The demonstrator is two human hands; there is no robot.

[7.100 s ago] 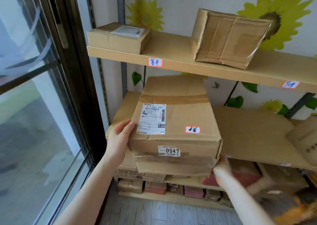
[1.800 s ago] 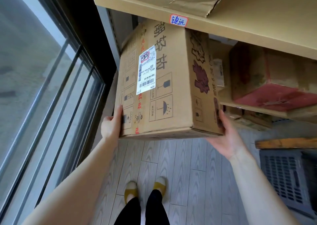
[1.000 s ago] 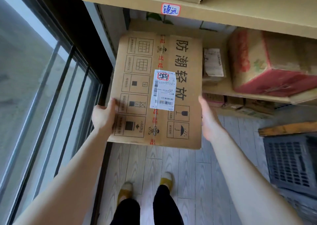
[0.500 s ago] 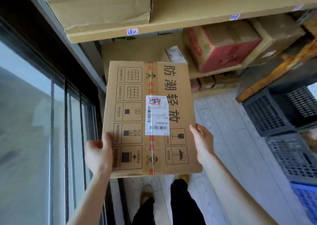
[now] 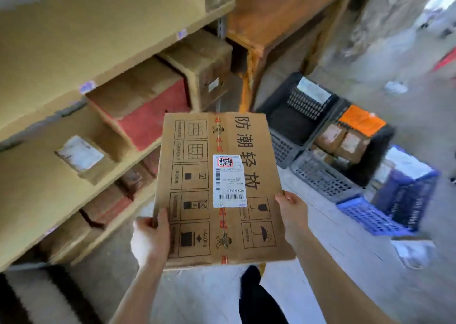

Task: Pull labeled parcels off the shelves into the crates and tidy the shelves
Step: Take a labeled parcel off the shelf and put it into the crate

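Observation:
I hold a large brown cardboard box [image 5: 197, 188] in front of me, clear of the shelves. It bears black printed symbols, Chinese characters and a white shipping label [image 5: 229, 180] with a red-marked sticker. My left hand [image 5: 151, 239] grips its lower left edge, and my right hand [image 5: 292, 212] grips its right edge. Several plastic crates stand on the floor to the right: a black crate [image 5: 296, 116], a dark crate [image 5: 328, 178] with parcels in it, and a blue crate [image 5: 389, 207].
Cardboard-covered shelves [image 5: 74, 39] run along the left, holding a red-and-brown box [image 5: 140, 106], a brown box [image 5: 204, 69] and a small labeled parcel [image 5: 81, 155]. More boxes sit on the lowest shelf. An orange wooden frame [image 5: 251, 59] stands behind the crates. My leg shows below the box.
My view has swung right, away from the window, toward the crates. The box has come with it, held the same way in both hands, and the picture is now motion-blurred.

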